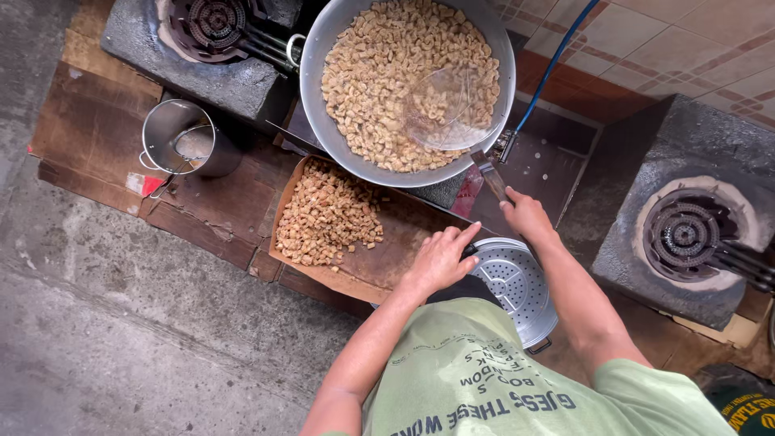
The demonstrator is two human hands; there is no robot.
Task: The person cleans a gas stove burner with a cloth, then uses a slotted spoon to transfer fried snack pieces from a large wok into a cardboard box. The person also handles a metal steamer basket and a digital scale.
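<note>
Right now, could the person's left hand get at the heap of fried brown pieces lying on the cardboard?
Probably yes: the left hand rests open on the cardboard, with bare board between it and the heap of fried brown pieces.

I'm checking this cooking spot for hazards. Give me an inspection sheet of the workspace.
Surface: worn brown cardboard over a concrete floor.
Job's things: big metal wok of small pale fried pieces; mesh skimmer resting in it; second heap on a cardboard tray; perforated metal pan.
Clutter: metal pot.
Grips: right hand holds the skimmer handle; left hand lies open on the tray.
Cables: blue hose.
Surroundings: two gas burners, tiled floor.
</note>
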